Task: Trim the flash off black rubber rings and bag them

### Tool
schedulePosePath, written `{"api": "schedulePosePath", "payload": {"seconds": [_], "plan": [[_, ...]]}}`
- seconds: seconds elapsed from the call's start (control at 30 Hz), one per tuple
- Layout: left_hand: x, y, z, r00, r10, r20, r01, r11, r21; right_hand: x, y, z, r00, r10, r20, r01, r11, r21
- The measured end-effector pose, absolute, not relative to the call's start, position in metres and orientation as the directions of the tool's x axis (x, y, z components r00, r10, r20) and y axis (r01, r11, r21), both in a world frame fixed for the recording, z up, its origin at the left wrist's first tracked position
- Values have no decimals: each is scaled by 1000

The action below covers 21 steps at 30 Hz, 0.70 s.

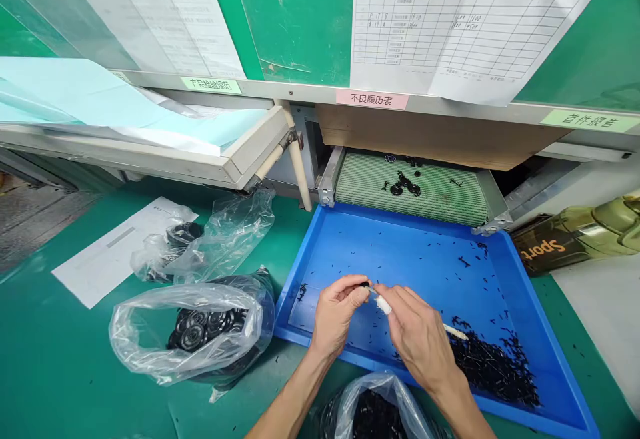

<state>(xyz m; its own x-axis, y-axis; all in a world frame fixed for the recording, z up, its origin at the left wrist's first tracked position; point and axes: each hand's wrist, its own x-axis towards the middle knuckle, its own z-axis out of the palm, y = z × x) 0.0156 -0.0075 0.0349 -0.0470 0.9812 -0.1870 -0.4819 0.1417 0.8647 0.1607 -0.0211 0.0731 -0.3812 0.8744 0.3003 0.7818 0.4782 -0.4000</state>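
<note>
Over the blue tray (320, 272), my left hand (333, 312) pinches a small black part (365, 284) between thumb and fingertips. Most of that part is covered by the fingers. My right hand (425, 335) is closed round a slim trimming knife (456, 332) with a pale handle, white wrapping near the front and a thin metal tip. The tip meets the black part, and both hands nearly touch there. A heap of small black scraps (495, 365) lies in the tray's right corner, beside my right hand. Other scraps are scattered over the tray floor.
Behind the tray, a green conveyor belt (440, 199) carries several black parts. Left stands an open plastic bag (125, 339) of round black parts; another bag (345, 419) is at the front. A bottle (585, 232) lies right. A paper-covered shelf (200, 159) juts out upper left.
</note>
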Motion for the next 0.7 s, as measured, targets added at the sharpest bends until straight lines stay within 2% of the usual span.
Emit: {"api": "schedulePosePath", "payload": {"seconds": [0.27,0.4,0.7], "plan": [[20,-7,36,-83,986,-145,-482,87,872,147,-26,65,-305,883,357,831,430,-354],[21,-6,37,-148,984,-98,-462,19,887,138,-27,61,-256,877,408,875,389,-288],[21,-5,44,-146,987,-70,-378,9,926,138,-23,57,-251,826,504,895,396,-204]]}}
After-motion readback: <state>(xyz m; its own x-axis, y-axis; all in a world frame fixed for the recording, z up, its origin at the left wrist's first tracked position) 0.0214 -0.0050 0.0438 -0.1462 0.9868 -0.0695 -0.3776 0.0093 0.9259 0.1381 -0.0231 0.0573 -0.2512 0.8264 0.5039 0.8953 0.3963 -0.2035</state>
